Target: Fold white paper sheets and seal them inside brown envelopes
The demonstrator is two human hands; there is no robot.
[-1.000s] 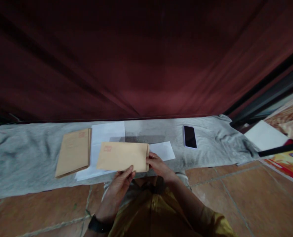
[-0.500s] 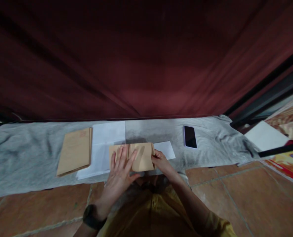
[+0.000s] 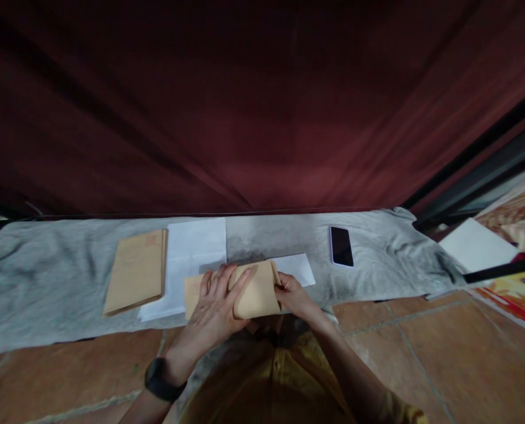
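Observation:
A brown envelope point(image 3: 257, 291) lies near the front edge of a grey cloth point(image 3: 45, 277). My left hand point(image 3: 218, 303) rests flat on top of it, fingers stretched out and close together. My right hand point(image 3: 294, 292) pinches the envelope's right end. Part of the envelope is hidden under my left hand. A white sheet point(image 3: 191, 253) lies under and behind the envelope, and a smaller white paper point(image 3: 298, 268) shows just beyond my right hand.
A stack of brown envelopes point(image 3: 136, 271) lies to the left on the cloth. A dark phone point(image 3: 341, 246) lies to the right. A dark red curtain point(image 3: 262, 106) hangs behind. Tiled floor point(image 3: 443, 353) lies in front; white paper point(image 3: 476, 244) and printed material point(image 3: 518, 291) are at far right.
The envelope came down from my hands onto the cloth. My left hand went from gripping its lower edge to lying flat on top of it. My right hand stayed at the right end.

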